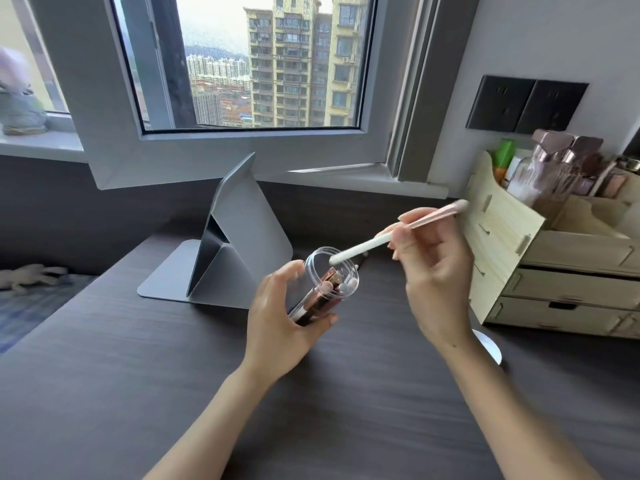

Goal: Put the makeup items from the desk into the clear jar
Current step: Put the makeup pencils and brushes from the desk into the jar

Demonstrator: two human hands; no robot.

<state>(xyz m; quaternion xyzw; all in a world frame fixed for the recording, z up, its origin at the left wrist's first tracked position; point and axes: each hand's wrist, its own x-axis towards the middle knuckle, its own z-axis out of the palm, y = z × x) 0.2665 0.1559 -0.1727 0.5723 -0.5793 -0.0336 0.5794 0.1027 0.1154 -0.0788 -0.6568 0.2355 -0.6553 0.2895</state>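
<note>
My left hand [277,317] grips a clear jar [330,275], lifted off the dark desk and tilted with its mouth toward the upper right. Inside it lie several makeup items, rose-gold tubes and white-tipped sticks. My right hand [433,268] pinches a long pink and white makeup brush [367,249] near its middle. The brush's white end sits right at the jar's open rim; its pink end points up to the right, toward the wooden organizer.
A grey folded tablet stand [235,258] stands just behind the jar. A pale wooden drawer organizer [554,258] full of cosmetics fills the right side. A white round object [490,344] peeks out under my right wrist. An open window frame [242,147] overhangs the desk's back.
</note>
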